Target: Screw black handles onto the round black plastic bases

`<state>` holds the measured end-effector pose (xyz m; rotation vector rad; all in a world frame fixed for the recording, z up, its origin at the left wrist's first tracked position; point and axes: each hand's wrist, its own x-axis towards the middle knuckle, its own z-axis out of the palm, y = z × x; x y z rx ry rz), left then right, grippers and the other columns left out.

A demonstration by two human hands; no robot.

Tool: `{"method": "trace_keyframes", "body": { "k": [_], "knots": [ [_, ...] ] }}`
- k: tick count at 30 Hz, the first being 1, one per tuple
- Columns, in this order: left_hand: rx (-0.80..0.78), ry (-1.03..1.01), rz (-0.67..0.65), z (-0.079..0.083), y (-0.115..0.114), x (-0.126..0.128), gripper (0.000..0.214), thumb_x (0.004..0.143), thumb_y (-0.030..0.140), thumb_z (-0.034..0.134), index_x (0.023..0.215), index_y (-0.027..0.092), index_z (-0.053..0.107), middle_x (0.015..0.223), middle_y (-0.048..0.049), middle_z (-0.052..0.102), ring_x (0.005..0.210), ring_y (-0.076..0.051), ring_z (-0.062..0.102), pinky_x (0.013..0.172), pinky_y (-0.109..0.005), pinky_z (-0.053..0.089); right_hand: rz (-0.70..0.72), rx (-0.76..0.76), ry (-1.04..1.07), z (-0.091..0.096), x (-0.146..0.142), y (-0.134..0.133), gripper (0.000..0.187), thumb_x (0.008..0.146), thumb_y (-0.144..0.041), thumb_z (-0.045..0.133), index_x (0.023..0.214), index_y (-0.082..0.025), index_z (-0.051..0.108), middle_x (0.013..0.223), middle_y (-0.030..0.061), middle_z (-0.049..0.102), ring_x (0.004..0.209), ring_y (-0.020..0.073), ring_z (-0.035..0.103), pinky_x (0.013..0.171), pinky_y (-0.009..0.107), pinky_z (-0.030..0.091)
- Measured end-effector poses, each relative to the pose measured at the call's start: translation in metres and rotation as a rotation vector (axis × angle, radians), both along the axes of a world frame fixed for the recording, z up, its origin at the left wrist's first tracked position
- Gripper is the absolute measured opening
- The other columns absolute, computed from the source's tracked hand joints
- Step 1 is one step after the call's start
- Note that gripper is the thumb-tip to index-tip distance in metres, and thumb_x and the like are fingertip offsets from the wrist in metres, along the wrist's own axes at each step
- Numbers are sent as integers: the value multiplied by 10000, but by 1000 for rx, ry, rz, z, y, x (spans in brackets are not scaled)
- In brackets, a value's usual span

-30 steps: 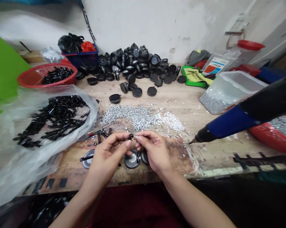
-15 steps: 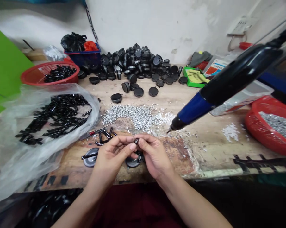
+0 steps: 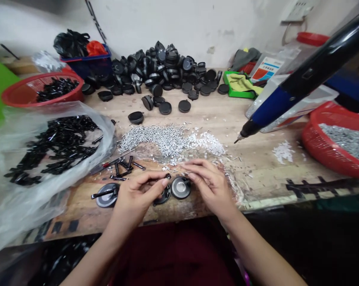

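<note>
My left hand [image 3: 134, 196] pinches a small black part [image 3: 168, 176] between thumb and forefinger, just above a round black disc [image 3: 181, 187] with a silver centre on the wooden bench [image 3: 215, 119]. A second disc lies partly hidden under that hand. My right hand [image 3: 211, 184] has come off the part; its fingers stretch out over the loose screws [image 3: 155, 139] beside the disc and hold nothing that I can see. A third disc [image 3: 106, 194] with a black rod across it lies to the left.
A hanging blue-and-black electric screwdriver [image 3: 286, 99] points down at the right. There is a clear bag of black rods [image 3: 60, 139] at left, a red basket [image 3: 27, 91] behind it, a heap of black caps [image 3: 161, 71] at the back, and a red basket of screws [image 3: 337, 143] at right.
Both hands held the small black part together before. Now my right hand has let go and spread toward the screws. The hanging screwdriver has swung back to the right.
</note>
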<state>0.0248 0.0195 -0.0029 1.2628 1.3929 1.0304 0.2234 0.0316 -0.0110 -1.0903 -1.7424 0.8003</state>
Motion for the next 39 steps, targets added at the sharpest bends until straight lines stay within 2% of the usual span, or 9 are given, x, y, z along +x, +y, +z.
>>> {"method": "trace_keyframes", "body": {
  "k": [3, 5, 9, 13, 16, 23, 27, 34, 39],
  "knots": [
    [168, 259, -129, -11, 1, 8, 146, 778, 272, 680, 895, 190, 715, 824, -22, 711, 677, -130, 623, 617, -243, 488, 75, -84, -207, -17, 14, -2, 271, 879, -109, 531, 1088, -223, 660, 1071, 60, 636, 1042, 178, 586, 919, 361, 478],
    [282, 410, -229, -20, 2, 15, 138, 815, 251, 634, 914, 187, 706, 845, -36, 712, 774, -163, 634, 723, -293, 495, 89, -133, -270, -27, 17, -1, 279, 856, -95, 557, 1097, -200, 652, 1040, 69, 650, 1003, 187, 606, 895, 356, 494],
    [433, 677, -355, -28, 4, 28, 161, 859, 240, 570, 943, 177, 692, 877, -65, 709, 837, -204, 604, 781, -363, 479, 76, -108, -243, -42, 17, 0, 223, 843, -113, 592, 1036, -185, 679, 912, 55, 673, 860, 165, 645, 791, 291, 522],
    [468, 847, -423, -26, 2, 36, 173, 884, 228, 533, 958, 170, 678, 900, -79, 702, 834, -209, 581, 766, -370, 475, 89, -18, -156, -48, 18, -4, 178, 830, -166, 631, 993, -186, 700, 877, 55, 692, 810, 160, 661, 760, 269, 531],
    [491, 931, -450, -24, 0, 39, 169, 890, 200, 519, 949, 151, 669, 857, -82, 681, 831, -215, 565, 766, -369, 472, 70, -14, -95, -51, 20, -7, 182, 821, -183, 646, 992, -179, 706, 886, 63, 706, 808, 162, 674, 768, 268, 538],
    [581, 868, -495, -27, 3, 36, 141, 898, 175, 503, 933, 143, 635, 825, -69, 650, 790, -197, 550, 712, -323, 477, 45, -66, 29, -54, 21, -2, 171, 740, -190, 734, 910, -185, 743, 858, 60, 732, 797, 165, 686, 769, 268, 540],
    [580, 841, -502, -26, 6, 34, 124, 891, 166, 516, 949, 149, 624, 836, -63, 649, 788, -191, 550, 714, -322, 472, 29, -95, 103, -56, 21, -2, 167, 740, -214, 734, 904, -186, 746, 861, 57, 731, 800, 163, 680, 765, 268, 539],
    [596, 837, -501, -27, 1, 40, 121, 900, 138, 501, 956, 150, 607, 851, -56, 638, 795, -178, 528, 729, -310, 461, 42, -51, 76, -59, 20, -3, 155, 777, -214, 697, 924, -187, 739, 862, 60, 728, 805, 165, 683, 768, 272, 543],
    [578, 931, -517, -28, -5, 44, 152, 923, 173, 467, 990, 157, 602, 895, -73, 636, 825, -205, 523, 746, -350, 457, 26, -41, 48, -59, 21, -5, 166, 775, -192, 698, 936, -179, 735, 871, 66, 733, 797, 160, 684, 763, 265, 545]
  ]
}}
